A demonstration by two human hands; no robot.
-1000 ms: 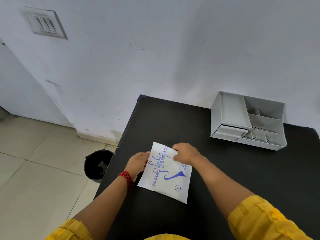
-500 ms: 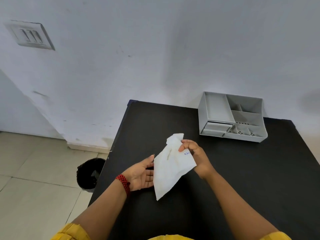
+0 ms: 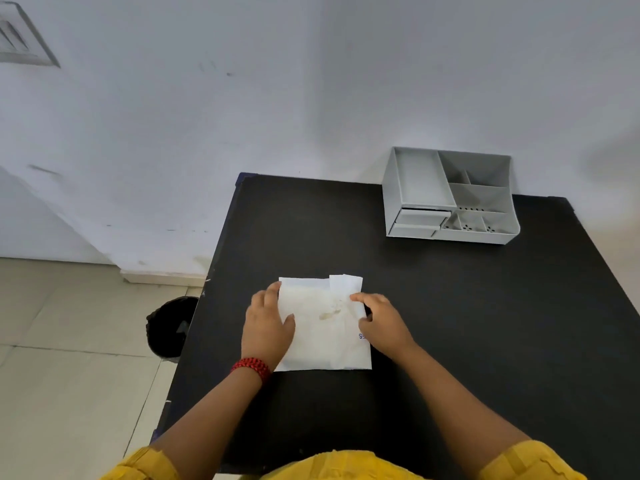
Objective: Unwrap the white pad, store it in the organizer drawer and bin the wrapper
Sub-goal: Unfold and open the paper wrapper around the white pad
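Note:
A white paper wrapper (image 3: 325, 327) lies flat on the black table (image 3: 450, 323), plain side up, with a folded flap at its top right corner. My left hand (image 3: 266, 327) rests palm down on its left edge. My right hand (image 3: 381, 322) lies on its right edge, forefinger stretched across the flap. A little blue print shows beside the right hand. The pad itself is hidden inside the wrapper. The grey organizer (image 3: 450, 195) stands at the table's far right, against the wall; its small drawer (image 3: 420, 218) at the front left is slightly pulled out.
A black bin (image 3: 171, 327) stands on the tiled floor just left of the table. A white wall rises behind the table, with a switch plate (image 3: 20, 36) at the upper left. Yellow sleeves show at the bottom edge.
The wrapper was lifted off the table, turned over so the printed side faces down, and laid flat again. Both hands now rest on its edges.

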